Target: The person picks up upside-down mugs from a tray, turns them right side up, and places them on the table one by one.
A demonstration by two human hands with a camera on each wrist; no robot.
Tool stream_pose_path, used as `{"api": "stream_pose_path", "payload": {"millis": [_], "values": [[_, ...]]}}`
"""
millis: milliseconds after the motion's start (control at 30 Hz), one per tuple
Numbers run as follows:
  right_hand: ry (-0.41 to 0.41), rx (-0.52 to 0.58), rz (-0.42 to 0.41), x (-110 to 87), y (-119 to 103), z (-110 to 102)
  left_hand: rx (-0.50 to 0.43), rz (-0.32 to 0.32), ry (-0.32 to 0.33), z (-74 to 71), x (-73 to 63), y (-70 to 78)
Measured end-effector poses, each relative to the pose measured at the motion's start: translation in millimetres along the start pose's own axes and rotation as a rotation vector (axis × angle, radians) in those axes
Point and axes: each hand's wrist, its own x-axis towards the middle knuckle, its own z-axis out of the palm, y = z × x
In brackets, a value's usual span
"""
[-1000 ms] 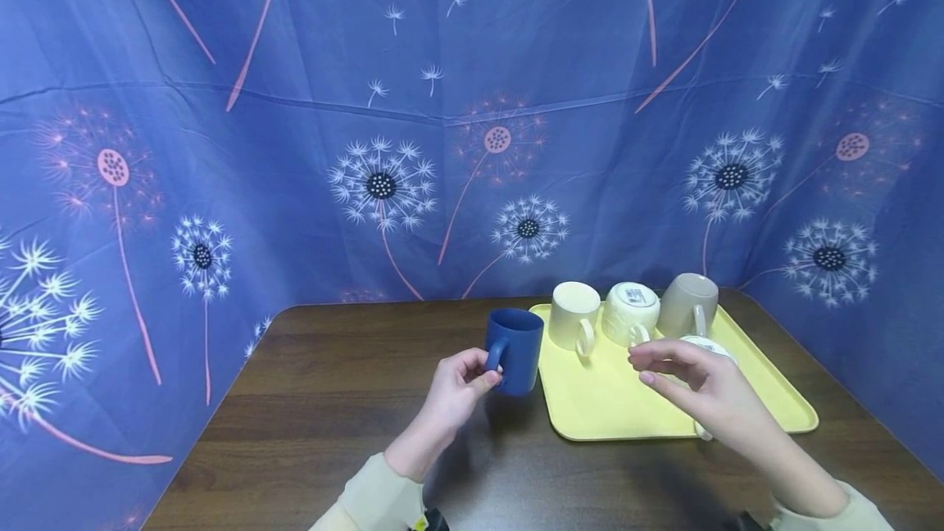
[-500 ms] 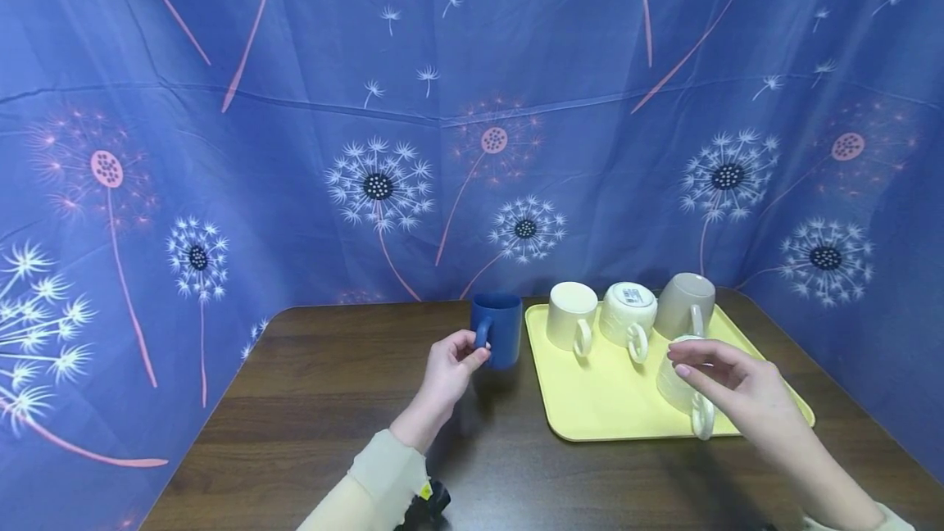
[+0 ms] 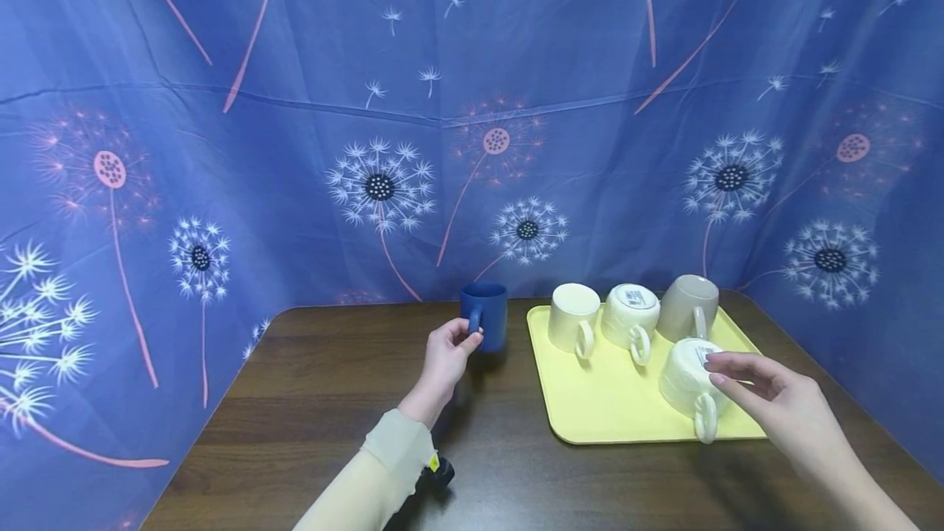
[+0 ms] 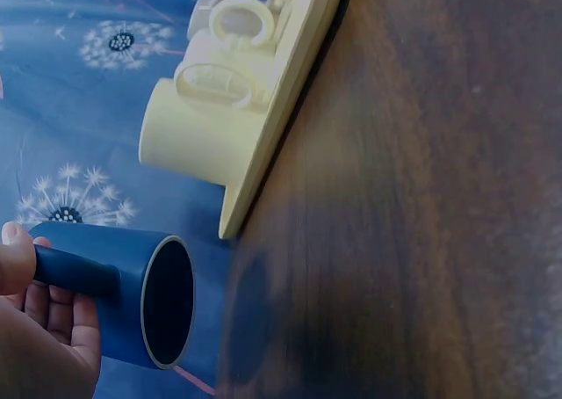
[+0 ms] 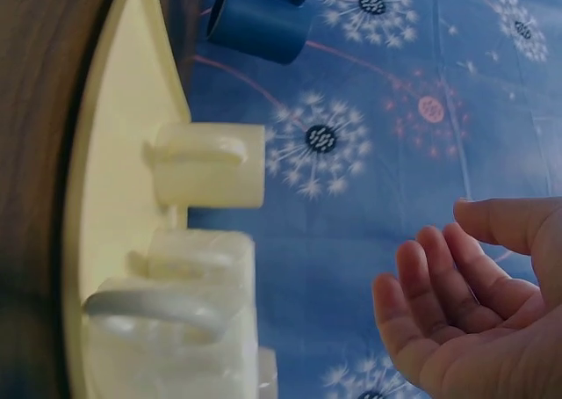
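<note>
My left hand (image 3: pixel 442 363) pinches the handle of a blue mug (image 3: pixel 492 326) near the table's back edge, left of the tray. The mug is upside down, its dark mouth facing the table and held off the wood in the left wrist view. Loosely bent and holding nothing, the fingers of my right hand (image 3: pixel 785 404) hover by a white patterned mug (image 3: pixel 682 379) at the tray's front right. In the right wrist view, the right hand (image 5: pixel 465 302) is well apart from the mugs.
On a yellow tray (image 3: pixel 605 416), a cream mug (image 3: pixel 569 322), another white patterned mug (image 3: pixel 623 322) and a grey mug (image 3: pixel 682 310) stand upside down along the back. Beneath lies a dark wooden table (image 3: pixel 317 408). A blue dandelion-print curtain (image 3: pixel 295 187) hangs behind.
My left hand has carried the blue mug back and to the left, away from the tray. The right hand has drawn right and toward me, uncovering the front white mug.
</note>
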Motion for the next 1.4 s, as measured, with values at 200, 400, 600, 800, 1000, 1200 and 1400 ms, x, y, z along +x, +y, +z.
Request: {"api": "stream_pose_path", "payload": {"millis": [200,400,600,800,1000,1200,1400], "values": [[0.037,-0.105,0.005,-4.9,16,-3,0.0,-0.017,0.027,0.7,11.3,-7.3],[0.028,-0.179,-0.002,-8.3,34,-6,0.008,-0.025,0.046,1.5,20.6,-15.4],[0.005,-0.189,0.023,-10.3,48,-6,0.002,-0.05,0.061,4.1,24.8,-18.3],[-0.001,-0.219,0.039,-11.2,57,-5,-0.001,-0.045,0.083,6.5,28.5,-23.0],[-0.026,-0.242,0.066,-12.7,67,-3,0.013,-0.033,0.12,9.8,32.3,-28.3],[-0.028,-0.241,0.059,-12.6,72,0,0.031,-0.026,0.14,11.3,33.3,-33.2],[-0.022,-0.228,0.038,-14.6,75,4,0.061,-0.034,0.103,11.6,30.5,-36.1]]}}
